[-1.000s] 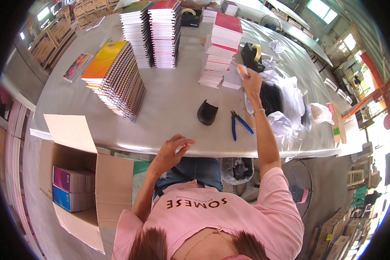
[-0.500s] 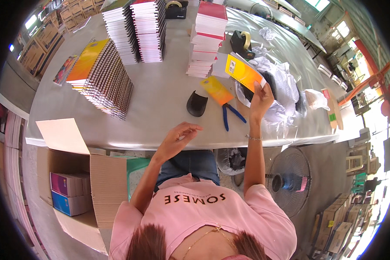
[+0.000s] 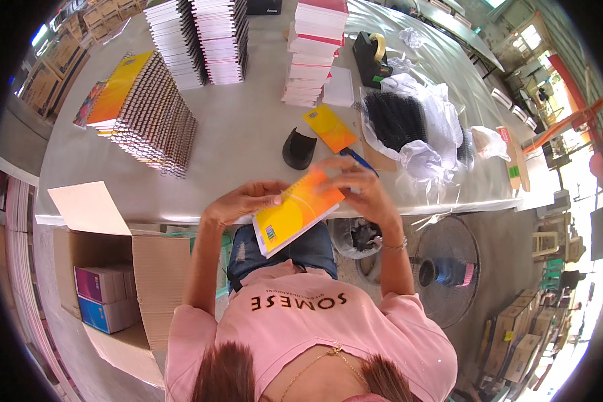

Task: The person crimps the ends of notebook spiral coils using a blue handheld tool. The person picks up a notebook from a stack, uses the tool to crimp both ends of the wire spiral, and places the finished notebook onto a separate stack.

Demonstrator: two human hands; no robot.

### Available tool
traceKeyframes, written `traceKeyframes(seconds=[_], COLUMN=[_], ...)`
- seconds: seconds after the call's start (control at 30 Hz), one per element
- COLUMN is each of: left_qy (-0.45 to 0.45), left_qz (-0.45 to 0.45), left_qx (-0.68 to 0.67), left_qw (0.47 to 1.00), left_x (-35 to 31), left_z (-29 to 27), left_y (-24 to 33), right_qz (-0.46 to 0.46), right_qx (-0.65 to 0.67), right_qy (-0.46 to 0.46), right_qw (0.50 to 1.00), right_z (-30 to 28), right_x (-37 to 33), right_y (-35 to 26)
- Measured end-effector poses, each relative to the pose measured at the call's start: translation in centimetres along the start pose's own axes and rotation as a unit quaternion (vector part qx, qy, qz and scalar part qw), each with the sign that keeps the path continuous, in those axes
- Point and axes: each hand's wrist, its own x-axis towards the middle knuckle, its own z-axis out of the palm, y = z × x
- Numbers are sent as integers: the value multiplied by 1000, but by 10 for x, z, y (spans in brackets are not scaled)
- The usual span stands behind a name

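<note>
A notebook (image 3: 295, 211) with a yellow and orange cover and white pages is held tilted over my lap at the table's front edge. My left hand (image 3: 244, 202) grips its left side, thumb on the cover. Over its upper right end is my right hand (image 3: 362, 187), its fingers smeared by motion, so their hold is unclear. Just beyond lie blue-handled pliers (image 3: 359, 161), partly hidden by my right hand. A second yellow and orange booklet or cover (image 3: 330, 128) lies flat behind them. Left of it stands a black curved holder (image 3: 299, 149).
A stack of coil-bound notebooks (image 3: 147, 114) stands at left, with taller stacks (image 3: 221, 43) and red-covered books (image 3: 315, 53) behind. Right are a tape dispenser (image 3: 372, 60) and black coils (image 3: 395, 120) in white plastic. An open carton (image 3: 161, 288) and a fan (image 3: 449, 271) flank me.
The notebook in my right hand has come down and left from above the coils to my lap. My left hand, empty before, now grips it. The view has shifted slightly.
</note>
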Motion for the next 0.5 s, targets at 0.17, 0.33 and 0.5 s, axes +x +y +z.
traceKeyframes(seconds=[0.17, 0.33, 0.5], left_qy=[212, 314, 379], left_qz=[109, 104, 103], left_qx=[407, 656, 683], left_qw=[882, 678, 615], left_x=[-20, -24, -15], left_z=[-5, 14, 20], left_y=[22, 29, -1], right_qz=[24, 262, 222], right_qx=[-305, -398, -292], right_qy=[264, 306, 361], right_qw=[915, 824, 858], right_z=[-72, -117, -110], right_x=[4, -22, -19], right_y=[68, 137, 139])
